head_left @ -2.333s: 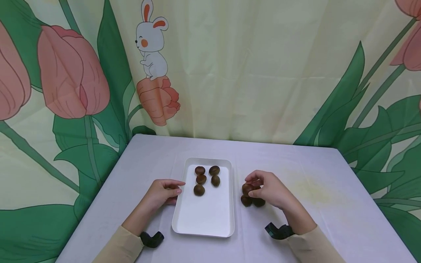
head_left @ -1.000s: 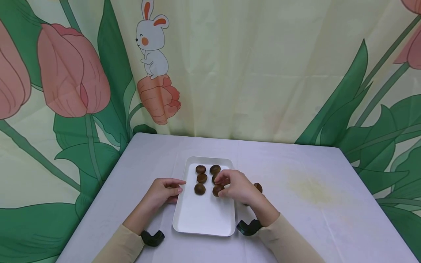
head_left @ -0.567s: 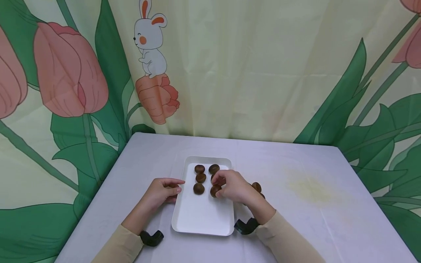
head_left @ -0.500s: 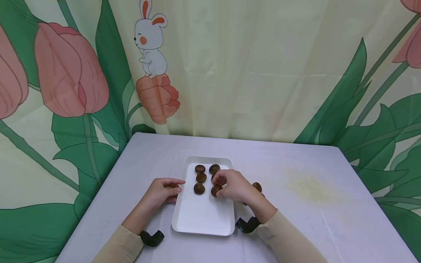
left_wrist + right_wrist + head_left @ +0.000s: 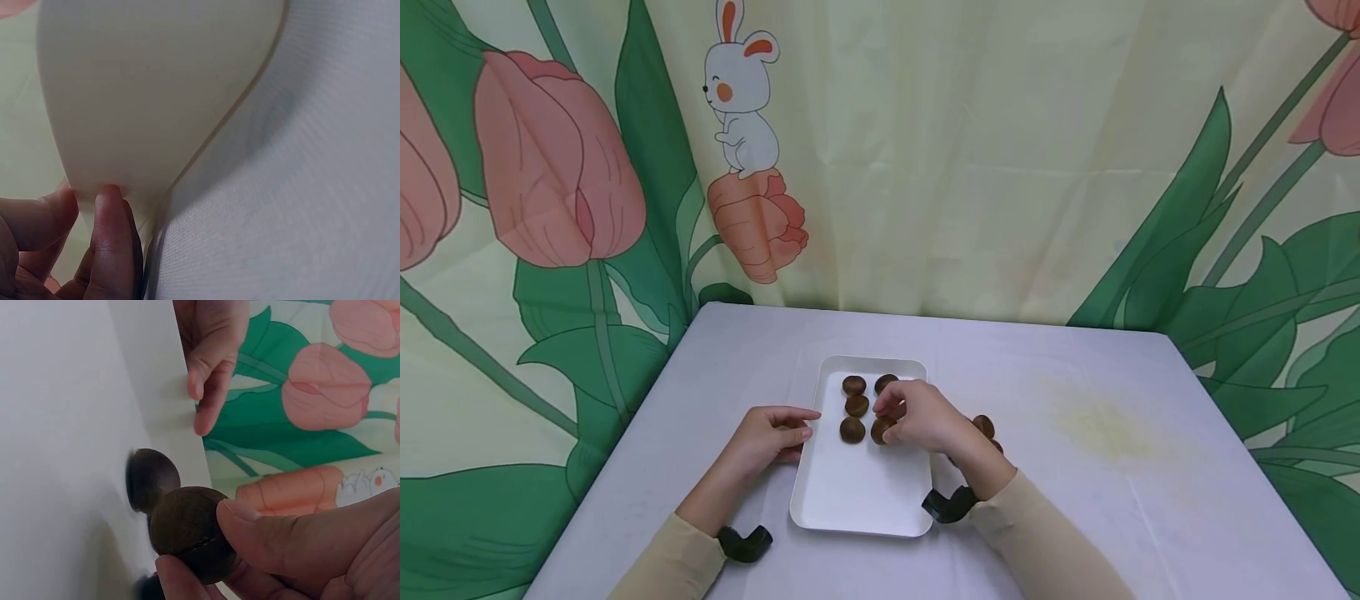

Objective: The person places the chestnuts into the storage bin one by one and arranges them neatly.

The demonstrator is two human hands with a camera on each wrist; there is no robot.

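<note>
Your right hand (image 5: 922, 418) pinches a chestnut (image 5: 880, 432); loosening early could send it rolling. Your left hand (image 5: 769, 435), fingers relaxed, touches the tray (image 5: 861, 500) at its left edge.

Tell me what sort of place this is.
Probably a staged indoor recording setup: a pale yellow tulip-printed fabric backdrop, a white-clothed rectangular table, and curved black wrist cameras.
</note>
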